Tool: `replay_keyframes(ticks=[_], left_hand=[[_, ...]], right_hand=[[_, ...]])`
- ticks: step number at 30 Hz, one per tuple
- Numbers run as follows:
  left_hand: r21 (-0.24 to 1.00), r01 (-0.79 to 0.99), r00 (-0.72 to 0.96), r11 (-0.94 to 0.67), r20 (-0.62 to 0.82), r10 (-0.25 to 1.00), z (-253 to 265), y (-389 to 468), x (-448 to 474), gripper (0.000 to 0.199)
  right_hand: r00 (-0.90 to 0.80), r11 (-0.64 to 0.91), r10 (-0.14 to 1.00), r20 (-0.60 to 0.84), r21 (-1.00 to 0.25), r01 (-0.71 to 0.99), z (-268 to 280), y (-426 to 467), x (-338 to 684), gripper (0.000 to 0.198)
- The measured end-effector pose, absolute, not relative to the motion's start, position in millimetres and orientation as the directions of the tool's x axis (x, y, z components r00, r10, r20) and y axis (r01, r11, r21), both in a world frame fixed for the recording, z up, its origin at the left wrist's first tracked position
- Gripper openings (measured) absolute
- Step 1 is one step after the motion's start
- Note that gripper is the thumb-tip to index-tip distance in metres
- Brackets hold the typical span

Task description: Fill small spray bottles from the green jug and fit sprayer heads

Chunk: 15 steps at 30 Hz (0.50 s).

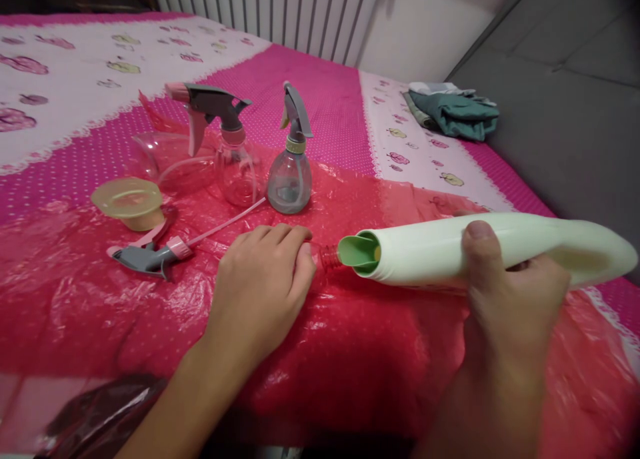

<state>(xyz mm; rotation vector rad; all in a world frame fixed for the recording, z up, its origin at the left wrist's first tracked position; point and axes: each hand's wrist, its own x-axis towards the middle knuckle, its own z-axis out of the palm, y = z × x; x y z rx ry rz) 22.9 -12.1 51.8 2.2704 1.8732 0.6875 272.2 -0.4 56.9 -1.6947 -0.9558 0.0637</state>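
Note:
My left hand point(263, 279) is closed around a clear spray bottle point(329, 257) that has no spray head on it. Most of its body is hidden by the hand; its threaded neck points right. In my right hand point(510, 279) is a pale green detergent bottle point(425, 249), tipped onto its side. Its green pouring spout point(359, 250) meets the clear neck or lies right in front of it; I cannot tell whether liquid flows. A loose grey and pink spray head point(150, 255) with a thin tube rests to the left of my left hand.
Behind my hands stand a pink-collared spray bottle point(235, 169) and a smaller one with a green collar point(290, 179). A yellowish cup point(130, 202) sits at left. Red plastic sheeting point(350, 352) covers the pink patterned bed. Folded clothes point(455, 112) lie near the grey headboard point(565, 92).

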Motion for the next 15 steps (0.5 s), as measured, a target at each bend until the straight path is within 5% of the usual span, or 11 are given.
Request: replay_keyframes(ticks=[15], left_hand=[[0.381, 0.894, 0.131, -0.237, 0.283, 0.95, 53.0, -13.4, 22.9, 0.041]], right_hand=[[0.553, 0.158, 0.628, 0.548, -0.785, 0.599, 55.2, -6.6, 270.5, 0.054]])
